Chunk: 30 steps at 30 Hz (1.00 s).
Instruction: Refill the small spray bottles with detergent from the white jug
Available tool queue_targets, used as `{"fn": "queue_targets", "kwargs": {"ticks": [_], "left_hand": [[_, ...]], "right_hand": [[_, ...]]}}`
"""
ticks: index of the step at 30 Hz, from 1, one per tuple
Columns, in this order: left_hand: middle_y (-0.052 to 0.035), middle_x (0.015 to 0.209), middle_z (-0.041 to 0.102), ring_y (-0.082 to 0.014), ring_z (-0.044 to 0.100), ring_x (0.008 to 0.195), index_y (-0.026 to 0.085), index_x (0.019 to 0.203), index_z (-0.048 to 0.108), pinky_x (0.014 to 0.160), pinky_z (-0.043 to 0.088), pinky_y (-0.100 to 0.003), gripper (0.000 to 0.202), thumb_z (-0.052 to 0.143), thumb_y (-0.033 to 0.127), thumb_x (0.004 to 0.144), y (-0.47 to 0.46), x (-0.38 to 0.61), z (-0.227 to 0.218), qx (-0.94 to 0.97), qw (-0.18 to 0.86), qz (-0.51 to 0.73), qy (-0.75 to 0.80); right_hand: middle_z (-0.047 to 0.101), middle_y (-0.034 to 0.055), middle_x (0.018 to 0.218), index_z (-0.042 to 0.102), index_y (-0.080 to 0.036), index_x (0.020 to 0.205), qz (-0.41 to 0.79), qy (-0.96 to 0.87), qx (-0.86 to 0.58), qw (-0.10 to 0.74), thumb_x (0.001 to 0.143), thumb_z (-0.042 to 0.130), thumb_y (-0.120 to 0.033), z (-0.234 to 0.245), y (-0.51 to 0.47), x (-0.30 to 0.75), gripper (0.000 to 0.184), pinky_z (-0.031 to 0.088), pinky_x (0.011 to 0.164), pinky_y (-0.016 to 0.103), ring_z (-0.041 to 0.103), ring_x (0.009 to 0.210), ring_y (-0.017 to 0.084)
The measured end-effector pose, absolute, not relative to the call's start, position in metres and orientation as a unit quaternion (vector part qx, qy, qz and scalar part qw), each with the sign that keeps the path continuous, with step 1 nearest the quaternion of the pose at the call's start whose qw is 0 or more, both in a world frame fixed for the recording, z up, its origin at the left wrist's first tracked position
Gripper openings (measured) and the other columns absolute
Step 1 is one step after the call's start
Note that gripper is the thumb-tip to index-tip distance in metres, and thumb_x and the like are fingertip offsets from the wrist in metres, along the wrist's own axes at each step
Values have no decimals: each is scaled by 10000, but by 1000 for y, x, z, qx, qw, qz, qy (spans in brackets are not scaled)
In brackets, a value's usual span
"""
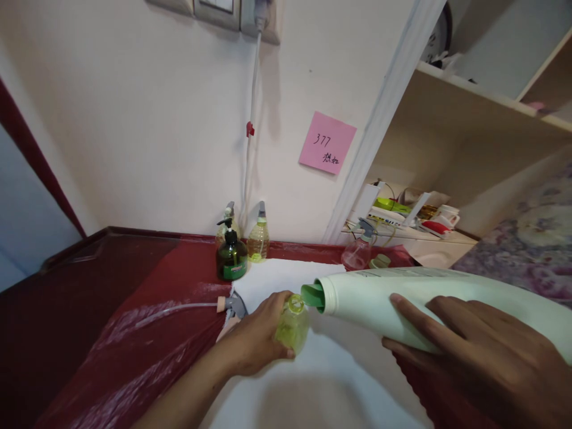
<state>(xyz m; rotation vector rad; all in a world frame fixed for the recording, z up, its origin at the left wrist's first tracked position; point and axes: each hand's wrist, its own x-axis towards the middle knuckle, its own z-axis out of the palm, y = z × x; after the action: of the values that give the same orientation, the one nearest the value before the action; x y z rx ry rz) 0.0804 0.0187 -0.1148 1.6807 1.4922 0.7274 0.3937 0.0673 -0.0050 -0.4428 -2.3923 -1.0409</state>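
Note:
My left hand is wrapped around a translucent yellow-green spray bottle body with its top off, over the white sheet. In my right hand a large pale green jug lies tilted on its side. The jug's green pouring spout points at the bottle's open mouth, right beside it. Whether liquid is running out is too small to make out. A grey spray trigger head with a long thin tube lies left of my left hand.
A dark green pump bottle and two spray bottles, one of them yellow, stand by the wall. A pinkish spray bottle is at the back right. Beyond it are shelves. Red plastic covers the table.

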Motion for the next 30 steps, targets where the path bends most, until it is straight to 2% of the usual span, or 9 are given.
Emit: {"fn": "queue_targets", "kwargs": {"ticks": [9, 18, 30], "left_hand": [[-106, 1469, 491, -329, 469, 1328, 252, 1450, 376, 1100, 383, -455, 902, 822, 261, 667, 19, 80, -117, 656, 378, 282, 589], [-95, 1431, 532, -350, 483, 1310, 285, 1414, 430, 1085, 400, -450, 864, 829, 286, 647, 20, 79, -117, 655, 378, 285, 589], [-125, 1442, 519, -351, 484, 1316, 236, 1434, 401, 1093, 392, -461, 884, 818, 265, 654, 18, 82, -110, 653, 383, 275, 593]], "right_hand": [[604, 15, 747, 638, -158, 1210, -385, -875, -156, 248, 1062, 487, -317, -3, 69, 391, 264, 424, 627, 356, 569, 586, 179], [631, 28, 750, 625, -160, 1213, -384, -877, -160, 241, 1068, 459, -297, -2, 67, 391, 260, 430, 625, 364, 591, 595, 194], [628, 34, 768, 628, -146, 1232, -377, -880, -153, 245, 1061, 479, -266, -2, 68, 391, 257, 413, 638, 360, 580, 604, 189]]}}
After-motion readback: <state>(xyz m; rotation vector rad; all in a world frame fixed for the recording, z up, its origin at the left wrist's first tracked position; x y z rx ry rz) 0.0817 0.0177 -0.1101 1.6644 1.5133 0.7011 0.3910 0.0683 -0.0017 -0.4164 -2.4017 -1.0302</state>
